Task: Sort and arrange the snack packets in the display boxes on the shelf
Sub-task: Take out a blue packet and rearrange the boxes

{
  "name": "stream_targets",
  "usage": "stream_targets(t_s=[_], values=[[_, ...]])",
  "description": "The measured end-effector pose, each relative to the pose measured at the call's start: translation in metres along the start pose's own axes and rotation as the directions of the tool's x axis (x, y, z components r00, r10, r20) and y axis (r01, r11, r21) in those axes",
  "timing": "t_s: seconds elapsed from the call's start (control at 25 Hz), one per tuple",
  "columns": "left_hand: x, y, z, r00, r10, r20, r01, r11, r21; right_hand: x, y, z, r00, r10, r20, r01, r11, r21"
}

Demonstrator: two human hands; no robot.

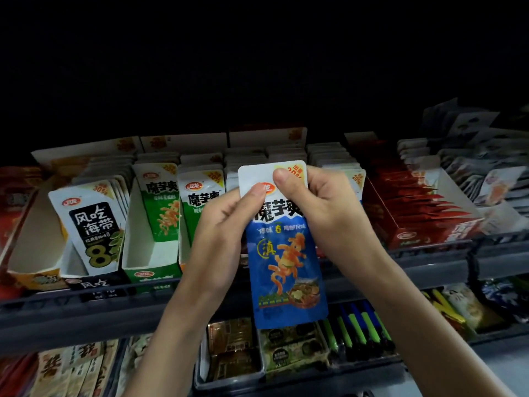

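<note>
A blue and white snack packet (286,253) hangs upright in front of the shelf, held by both hands at its white top. My left hand (223,224) pinches the top left with the thumb on the front. My right hand (323,207) pinches the top right corner, thumb on the front. Behind them stand display boxes: a black-labelled seaweed packet (93,224) leans in its box, and green packets (161,202) fill two boxes. A red box (423,213) of red packets sits to the right.
An open cardboard box (34,239) with bare walls stands at the far left. The grey shelf rail (86,310) runs across below the boxes. A lower shelf holds brown packets (232,348) and green-blue sticks (357,328). Loose white packets (486,167) pile at the far right.
</note>
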State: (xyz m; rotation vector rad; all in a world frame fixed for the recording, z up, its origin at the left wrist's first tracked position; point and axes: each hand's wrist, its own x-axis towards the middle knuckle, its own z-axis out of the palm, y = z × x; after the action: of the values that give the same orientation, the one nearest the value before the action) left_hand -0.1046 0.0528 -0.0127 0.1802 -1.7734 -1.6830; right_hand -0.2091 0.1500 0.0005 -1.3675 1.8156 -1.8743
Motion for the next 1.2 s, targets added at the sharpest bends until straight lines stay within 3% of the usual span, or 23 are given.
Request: stream_targets(t_s=[0.16,0.28,0.4,0.48,0.56,0.64,0.72,0.8,1.2], values=[[-0.001,0.002,0.009,1.0,0.006,-0.001,-0.006,0.992,0.129,0.0,-0.009,-0.022,0.989,0.09,0.12,-0.078,0.992,-0.099],[0.0,-0.001,0.02,0.999,0.037,-0.022,-0.032,0.979,0.202,-0.004,-0.02,-0.034,0.979,0.158,0.125,-0.149,0.986,-0.079],[0.002,-0.008,0.026,0.997,0.074,-0.029,-0.063,0.959,0.276,-0.004,-0.023,-0.051,0.985,0.123,-0.122,-0.132,0.989,-0.064],[0.003,-0.015,0.031,0.994,0.111,-0.021,-0.094,0.913,0.397,0.0,-0.02,-0.069,0.937,0.032,-0.347,-0.054,0.997,-0.056],[0.003,-0.025,0.036,0.986,0.163,0.024,-0.148,0.81,0.567,0.001,-0.014,-0.087,0.868,-0.048,-0.494,0.026,0.998,-0.051],[0.004,-0.033,0.042,0.977,0.17,0.129,-0.208,0.633,0.745,0.0,-0.004,-0.096,0.832,-0.072,-0.549,0.038,0.997,-0.073],[0.004,-0.04,0.046,0.964,0.089,0.25,-0.261,0.491,0.831,-0.001,0.007,-0.101,0.826,-0.056,-0.56,0.007,0.996,-0.089],[0.004,-0.044,0.052,0.945,0.025,0.326,-0.306,0.421,0.854,-0.001,0.015,-0.103,0.826,-0.043,-0.562,-0.018,0.995,-0.102],[0.007,-0.056,0.065,0.931,-0.07,0.359,-0.331,0.256,0.908,0.0,0.033,-0.1,0.88,-0.114,-0.461,-0.065,0.933,-0.354]])
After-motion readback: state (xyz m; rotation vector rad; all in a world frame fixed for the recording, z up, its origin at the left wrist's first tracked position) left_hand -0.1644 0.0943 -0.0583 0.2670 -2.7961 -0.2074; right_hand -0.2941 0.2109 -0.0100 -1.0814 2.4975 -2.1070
